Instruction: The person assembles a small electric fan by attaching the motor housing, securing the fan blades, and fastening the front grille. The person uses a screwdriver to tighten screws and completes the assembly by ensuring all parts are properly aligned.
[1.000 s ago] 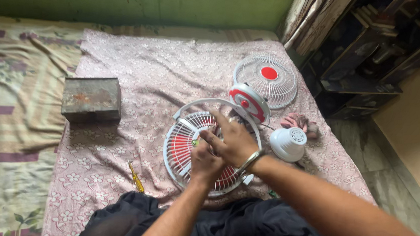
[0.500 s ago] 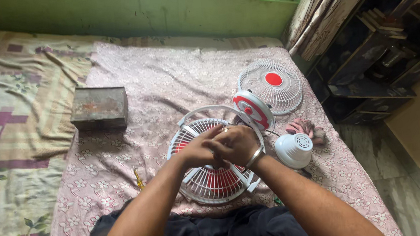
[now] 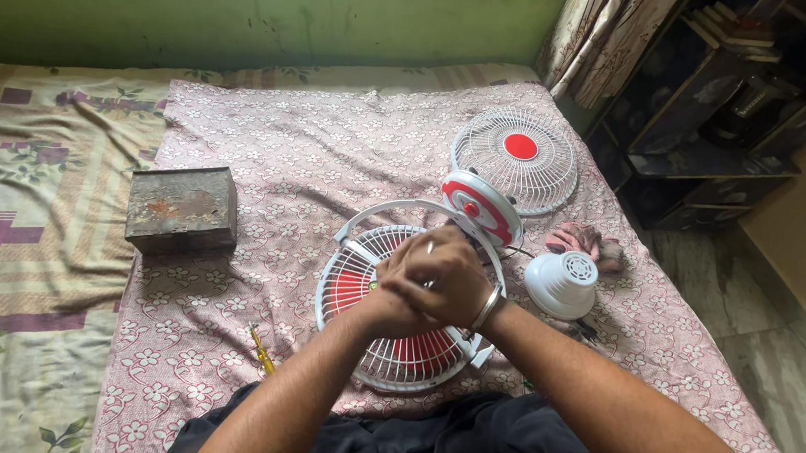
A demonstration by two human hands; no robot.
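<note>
A small white table fan [image 3: 360, 283] with red blades lies face up on the pink flowered sheet [image 3: 321, 156], in front of my lap. My left hand [image 3: 383, 311] and my right hand [image 3: 440, 273] are pressed together right over the fan's middle. The right hand lies over the left with its fingers curled. Whatever is between them is hidden. A metal bangle sits on my right wrist. The fan's red and white round base [image 3: 481, 206] stands just beyond my hands.
The loose white front grille [image 3: 514, 157] with a red centre lies at the back right. A white motor cover [image 3: 561, 284] and a pink cloth [image 3: 583, 241] lie to the right. A yellow screwdriver [image 3: 261, 351] and a rusty metal box [image 3: 179, 209] lie left. Dark shelves [image 3: 718, 87] stand right.
My hands have closed together over the fan's middle, the right folding over the left. The small green thing seen by my left fingers a second ago no longer shows.
</note>
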